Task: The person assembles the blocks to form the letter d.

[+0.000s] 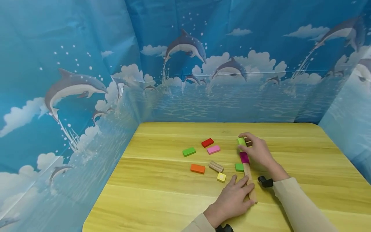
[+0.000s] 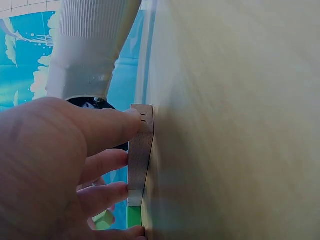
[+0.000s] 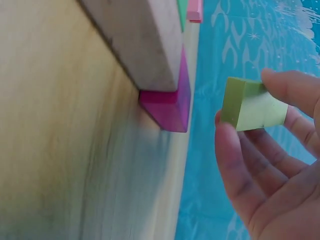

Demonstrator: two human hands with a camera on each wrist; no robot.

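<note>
Magenta block point(image 1: 244, 158): on the desk point(image 1: 162, 206), touching the wooden strip point(image 1: 247, 170).
Light green block point(image 1: 241, 141): raised just beyond the magenta block, apart.
Right hand point(image 1: 257, 151): fingers pinching the light green block.
Left hand point(image 1: 232, 199): fingers spread, touching the wooden strip.
Green blocks point(image 1: 189, 152): 2, left of the magenta block, 1 close.

Right sleeve point(image 1: 301, 203): was long and beige, with fine ribbing that showed in the left wrist view.
Left sleeve point(image 1: 197, 224): was a similar beige, partly cropped.
Right wristpiece point(image 1: 265, 182): was black and compact.
Left wristpiece point(image 1: 225, 228): was black, partly cut off.
</note>
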